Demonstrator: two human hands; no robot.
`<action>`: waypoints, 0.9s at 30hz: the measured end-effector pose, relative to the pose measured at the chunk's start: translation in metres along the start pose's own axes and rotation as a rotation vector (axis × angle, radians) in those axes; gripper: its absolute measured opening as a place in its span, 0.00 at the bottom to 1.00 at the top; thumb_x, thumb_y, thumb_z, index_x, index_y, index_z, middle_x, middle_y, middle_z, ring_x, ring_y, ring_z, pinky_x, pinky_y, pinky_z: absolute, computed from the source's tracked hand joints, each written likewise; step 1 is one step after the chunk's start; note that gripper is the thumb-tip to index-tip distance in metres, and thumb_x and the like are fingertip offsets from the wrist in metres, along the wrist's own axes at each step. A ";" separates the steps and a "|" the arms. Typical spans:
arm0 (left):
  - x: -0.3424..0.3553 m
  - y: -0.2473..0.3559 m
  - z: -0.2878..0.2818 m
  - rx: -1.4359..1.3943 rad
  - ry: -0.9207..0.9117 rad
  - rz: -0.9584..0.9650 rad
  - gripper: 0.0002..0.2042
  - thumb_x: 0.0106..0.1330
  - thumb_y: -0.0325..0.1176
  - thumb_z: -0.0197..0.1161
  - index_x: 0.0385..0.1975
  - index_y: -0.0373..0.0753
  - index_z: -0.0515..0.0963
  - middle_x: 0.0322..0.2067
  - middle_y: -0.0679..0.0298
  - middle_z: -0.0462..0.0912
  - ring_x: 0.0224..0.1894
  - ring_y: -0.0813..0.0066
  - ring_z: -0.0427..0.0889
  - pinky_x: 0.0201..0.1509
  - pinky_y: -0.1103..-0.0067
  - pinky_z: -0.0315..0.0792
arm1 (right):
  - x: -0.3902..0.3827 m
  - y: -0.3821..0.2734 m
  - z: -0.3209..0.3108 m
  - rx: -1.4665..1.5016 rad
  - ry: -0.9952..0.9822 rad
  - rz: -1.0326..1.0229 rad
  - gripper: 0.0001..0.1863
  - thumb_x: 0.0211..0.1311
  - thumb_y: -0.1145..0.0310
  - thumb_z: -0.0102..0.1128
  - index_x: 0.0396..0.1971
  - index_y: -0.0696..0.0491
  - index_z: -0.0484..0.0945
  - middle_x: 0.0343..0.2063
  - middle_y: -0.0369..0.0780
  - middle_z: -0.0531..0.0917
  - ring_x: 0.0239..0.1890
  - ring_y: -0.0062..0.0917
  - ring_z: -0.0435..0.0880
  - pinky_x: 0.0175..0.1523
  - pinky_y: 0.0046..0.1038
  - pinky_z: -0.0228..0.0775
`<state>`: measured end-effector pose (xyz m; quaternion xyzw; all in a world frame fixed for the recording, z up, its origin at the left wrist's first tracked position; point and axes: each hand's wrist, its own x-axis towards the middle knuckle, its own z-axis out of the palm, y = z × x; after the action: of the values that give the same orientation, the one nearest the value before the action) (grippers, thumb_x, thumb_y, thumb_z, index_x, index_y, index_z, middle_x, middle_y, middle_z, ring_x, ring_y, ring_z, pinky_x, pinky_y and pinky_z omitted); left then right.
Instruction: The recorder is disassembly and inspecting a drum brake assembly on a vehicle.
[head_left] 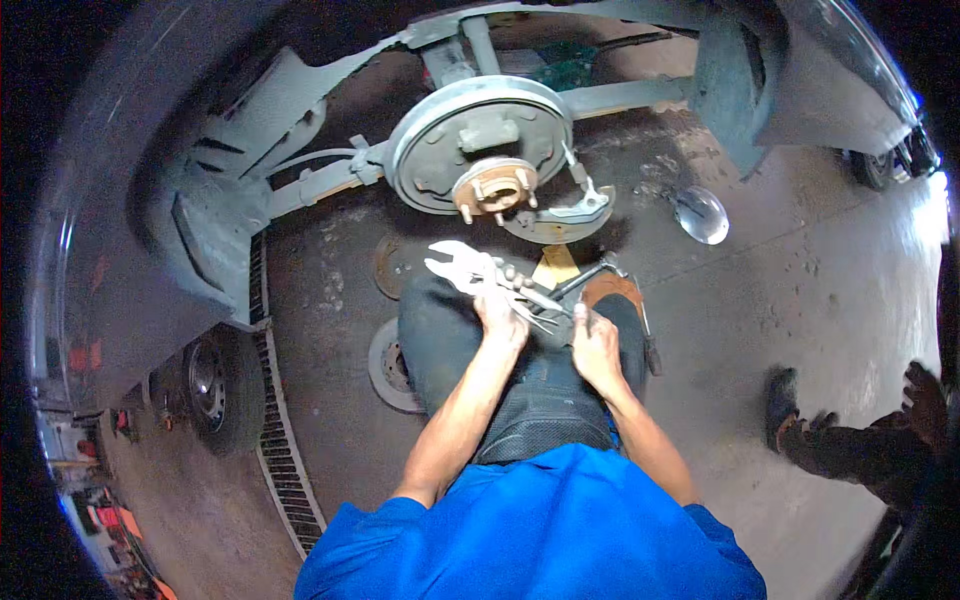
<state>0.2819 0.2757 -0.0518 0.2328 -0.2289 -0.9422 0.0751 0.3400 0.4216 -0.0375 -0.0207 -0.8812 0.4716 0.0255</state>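
Observation:
Pale metal locking pliers, jaws spread, point up and left from my left hand, whose fingers are closed round their handles. Close beside it, my right hand is closed with its thumb uppermost, at the end of a slim grey tool lying between the hands. What its fingers hold is partly hidden. Ahead of both hands is a rusty wheel hub with bare studs, in front of a round grey backing plate. A curved brake shoe hangs at its lower right.
The car's fender arches around me. A wheel stands at left beside a floor grate. A brake drum lies by my left leg. A shiny round dish sits at right; another person's leg is lower right.

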 end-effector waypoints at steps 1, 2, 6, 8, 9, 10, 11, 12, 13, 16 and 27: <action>-0.001 -0.001 0.002 -0.003 -0.033 0.000 0.11 0.70 0.43 0.51 0.35 0.41 0.68 0.23 0.68 0.67 0.24 0.77 0.67 0.33 0.74 0.70 | 0.000 0.001 -0.002 0.078 -0.073 0.151 0.25 0.71 0.56 0.39 0.23 0.61 0.73 0.15 0.49 0.75 0.19 0.42 0.77 0.29 0.39 0.68; -0.002 -0.002 0.004 -0.002 -0.027 -0.019 0.11 0.70 0.42 0.51 0.35 0.42 0.68 0.23 0.68 0.68 0.23 0.77 0.67 0.32 0.74 0.70 | 0.002 0.004 -0.008 0.346 -0.233 0.473 0.26 0.71 0.54 0.40 0.21 0.60 0.73 0.12 0.45 0.72 0.18 0.36 0.75 0.29 0.36 0.67; -0.008 -0.008 0.012 -0.037 -0.105 0.022 0.10 0.70 0.41 0.51 0.35 0.41 0.67 0.22 0.68 0.68 0.22 0.77 0.67 0.31 0.75 0.71 | 0.005 0.013 -0.001 -0.210 0.361 -0.521 0.19 0.70 0.61 0.39 0.26 0.59 0.71 0.14 0.46 0.74 0.19 0.46 0.75 0.29 0.41 0.68; -0.010 -0.012 0.015 -0.001 -0.119 -0.027 0.10 0.70 0.41 0.52 0.35 0.40 0.67 0.23 0.68 0.68 0.23 0.77 0.68 0.31 0.75 0.71 | 0.006 0.018 0.004 -0.218 0.385 -0.587 0.15 0.69 0.64 0.39 0.30 0.60 0.70 0.15 0.48 0.74 0.21 0.51 0.74 0.29 0.42 0.68; -0.012 -0.014 0.015 0.023 -0.113 -0.044 0.10 0.70 0.41 0.52 0.35 0.40 0.67 0.22 0.68 0.68 0.23 0.77 0.68 0.30 0.75 0.71 | 0.006 0.020 0.004 -0.154 0.350 -0.450 0.17 0.69 0.62 0.39 0.28 0.60 0.70 0.14 0.47 0.74 0.19 0.49 0.74 0.28 0.41 0.68; -0.012 -0.015 0.016 0.028 -0.130 -0.018 0.10 0.70 0.41 0.52 0.35 0.40 0.67 0.22 0.68 0.68 0.23 0.77 0.68 0.30 0.75 0.71 | 0.007 0.021 0.006 -0.101 0.353 -0.330 0.19 0.70 0.60 0.40 0.26 0.60 0.70 0.14 0.47 0.74 0.17 0.47 0.74 0.26 0.40 0.67; -0.012 -0.016 0.016 0.029 -0.145 -0.006 0.10 0.70 0.41 0.52 0.36 0.40 0.67 0.22 0.67 0.68 0.23 0.77 0.68 0.30 0.75 0.71 | 0.005 0.022 0.003 0.192 0.076 0.205 0.23 0.70 0.55 0.40 0.23 0.59 0.69 0.13 0.45 0.74 0.12 0.40 0.73 0.22 0.37 0.66; -0.011 -0.016 0.017 0.042 -0.100 -0.035 0.10 0.70 0.40 0.52 0.36 0.40 0.67 0.22 0.67 0.68 0.23 0.76 0.68 0.30 0.75 0.70 | 0.006 0.021 0.004 0.588 -0.025 0.588 0.26 0.71 0.51 0.39 0.23 0.58 0.70 0.10 0.43 0.73 0.08 0.33 0.69 0.20 0.34 0.65; -0.010 -0.015 0.017 0.029 -0.167 0.004 0.10 0.70 0.40 0.52 0.36 0.40 0.67 0.22 0.67 0.68 0.23 0.76 0.68 0.30 0.75 0.70 | 0.004 0.020 0.000 0.616 -0.105 0.530 0.24 0.70 0.53 0.41 0.24 0.59 0.71 0.13 0.44 0.73 0.10 0.34 0.71 0.21 0.33 0.66; -0.009 -0.014 0.018 0.016 -0.064 0.118 0.08 0.69 0.37 0.52 0.40 0.40 0.69 0.23 0.65 0.70 0.23 0.74 0.71 0.31 0.73 0.74 | -0.001 0.013 -0.006 -0.010 0.213 -0.379 0.15 0.63 0.61 0.52 0.27 0.60 0.71 0.22 0.47 0.74 0.19 0.37 0.75 0.24 0.34 0.69; -0.017 -0.007 0.049 0.039 -0.008 0.087 0.13 0.68 0.44 0.55 0.32 0.40 0.68 0.21 0.69 0.64 0.21 0.79 0.64 0.26 0.81 0.67 | 0.009 0.011 -0.033 -0.009 0.333 -0.593 0.10 0.56 0.66 0.62 0.31 0.58 0.76 0.23 0.45 0.78 0.25 0.39 0.79 0.31 0.33 0.72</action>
<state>0.2730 0.3054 -0.0095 0.2202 -0.2574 -0.9344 0.1106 0.3335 0.4555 -0.0288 0.1595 -0.8346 0.4300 0.3051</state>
